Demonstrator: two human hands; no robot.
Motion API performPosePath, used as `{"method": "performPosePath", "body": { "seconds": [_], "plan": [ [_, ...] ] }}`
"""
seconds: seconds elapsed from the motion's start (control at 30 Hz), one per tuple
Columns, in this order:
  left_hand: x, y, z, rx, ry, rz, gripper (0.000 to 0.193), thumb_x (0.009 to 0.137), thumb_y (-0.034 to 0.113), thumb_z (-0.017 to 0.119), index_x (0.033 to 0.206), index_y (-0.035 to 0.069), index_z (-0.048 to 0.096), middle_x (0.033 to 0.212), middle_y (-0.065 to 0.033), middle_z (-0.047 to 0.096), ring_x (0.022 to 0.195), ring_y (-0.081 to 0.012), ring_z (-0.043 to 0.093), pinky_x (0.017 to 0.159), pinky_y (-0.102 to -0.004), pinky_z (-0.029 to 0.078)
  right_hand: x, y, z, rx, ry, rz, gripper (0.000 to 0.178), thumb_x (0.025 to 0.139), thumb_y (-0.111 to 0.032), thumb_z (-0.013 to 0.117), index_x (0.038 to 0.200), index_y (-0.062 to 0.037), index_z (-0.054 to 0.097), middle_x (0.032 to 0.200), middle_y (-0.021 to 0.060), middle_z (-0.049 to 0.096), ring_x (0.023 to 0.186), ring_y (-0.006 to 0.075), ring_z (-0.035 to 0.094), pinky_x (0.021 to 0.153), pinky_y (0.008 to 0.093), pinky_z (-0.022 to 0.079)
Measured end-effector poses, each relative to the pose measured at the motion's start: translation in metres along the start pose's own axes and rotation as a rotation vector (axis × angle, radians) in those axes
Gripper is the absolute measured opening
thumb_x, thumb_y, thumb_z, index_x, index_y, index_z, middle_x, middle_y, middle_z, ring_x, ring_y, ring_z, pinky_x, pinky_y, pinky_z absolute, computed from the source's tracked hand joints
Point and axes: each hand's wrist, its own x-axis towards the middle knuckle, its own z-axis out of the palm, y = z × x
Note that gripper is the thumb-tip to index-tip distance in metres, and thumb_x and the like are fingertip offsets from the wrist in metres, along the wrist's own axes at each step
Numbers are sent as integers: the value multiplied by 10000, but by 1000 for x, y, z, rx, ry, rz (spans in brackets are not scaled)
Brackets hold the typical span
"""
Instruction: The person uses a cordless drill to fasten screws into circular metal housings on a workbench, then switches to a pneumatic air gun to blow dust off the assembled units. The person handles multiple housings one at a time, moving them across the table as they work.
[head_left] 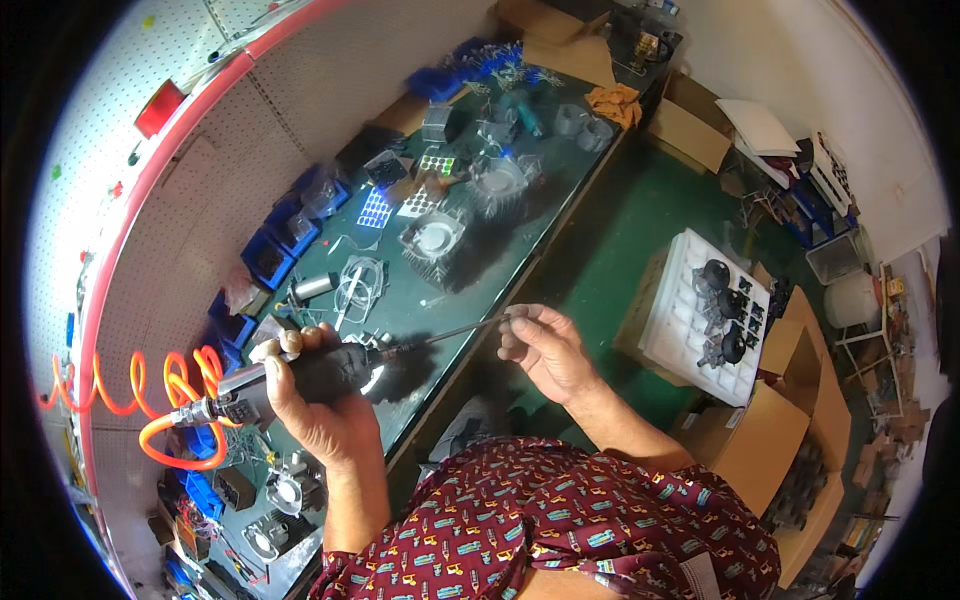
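Observation:
My left hand (330,425) is wrapped round the dark body of an air screwdriver (345,372), held level over the table's front edge. From its tail runs an orange coiled air hose (178,385). The long thin bit (450,334) points right, to the fingertips of my right hand (558,358). There my thumb and forefinger pinch the bit's tip; whether a small screw sits between them is hidden. Beyond the tool, a finned metal housing with a round white centre (435,238) stands on the dark green table (480,275), with a similar housing (498,180) behind it.
Blue parts bins (268,258) line the table's back edge below a pegboard wall (220,130). More housings (285,492) lie at the lower left. To my right, a white foam tray (690,300) holds black round parts, beside an opened cardboard box (765,440).

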Motion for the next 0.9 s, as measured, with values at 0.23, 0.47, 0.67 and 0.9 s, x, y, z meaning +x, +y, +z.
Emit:
{"method": "performPosePath", "body": {
  "seconds": [0.23,0.47,0.67,0.9],
  "plan": [
    [58,-69,13,-10,80,-62,197,951,239,655,1030,72,584,967,-42,636,931,-186,604,981,-392,469,77,-60,-28,-327,-41,-11,200,957,-56,645,1136,30,666,990,103,707,891,191,704,807,349,611],
    [113,-106,21,146,141,-167,232,934,241,672,1079,81,587,961,-46,637,929,-185,603,981,-419,458,140,-116,-43,-608,-225,313,243,941,-25,651,1153,93,657,1007,165,714,894,216,717,815,323,607],
    [139,-140,41,135,12,-162,457,873,285,716,1225,85,503,985,-93,638,964,-232,600,995,-469,446,208,-145,-64,-1050,-429,219,259,895,-101,712,1124,20,709,1023,125,741,940,188,706,846,313,560],
    [162,-205,82,553,-45,-11,300,831,106,690,1081,32,541,1058,-179,666,1053,-323,649,1011,-499,470,320,-142,-105,-1350,-632,-91,291,822,-131,732,1095,-33,708,1011,122,736,895,221,706,825,341,534]
  ]
}}
